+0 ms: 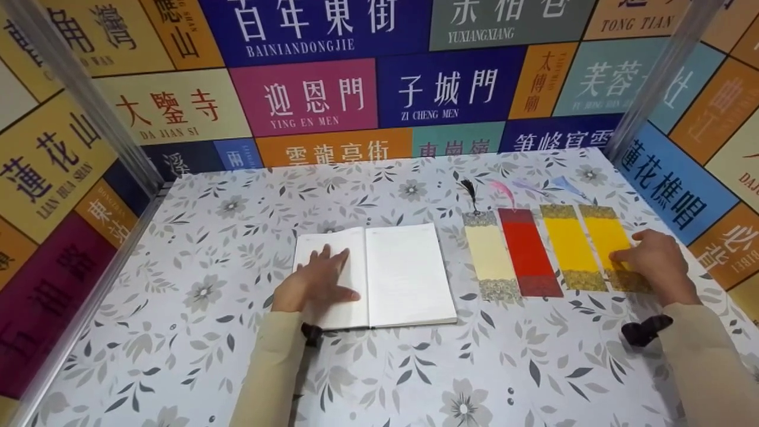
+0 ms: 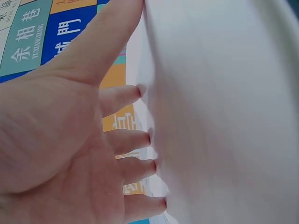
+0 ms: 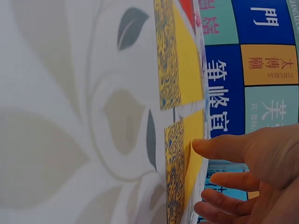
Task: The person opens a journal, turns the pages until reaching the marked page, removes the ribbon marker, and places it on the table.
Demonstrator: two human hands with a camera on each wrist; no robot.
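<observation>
An open notebook with white pages lies on the table. My left hand rests on its left page with the fingers spread; in the left wrist view the fingertips touch the paper. To the right, four bookmarks lie side by side: a cream one, a red one, a yellow one and a rightmost yellow one with patterned gold ends. My right hand is over the right edge of that last bookmark. Its thumb appears to touch the yellow surface, and the other fingers extend loosely beside it.
Tassels lie at the bookmarks' far ends: black, pink, lilac and pale blue. The table has a floral cover. Panels with printed place names enclose its back and sides.
</observation>
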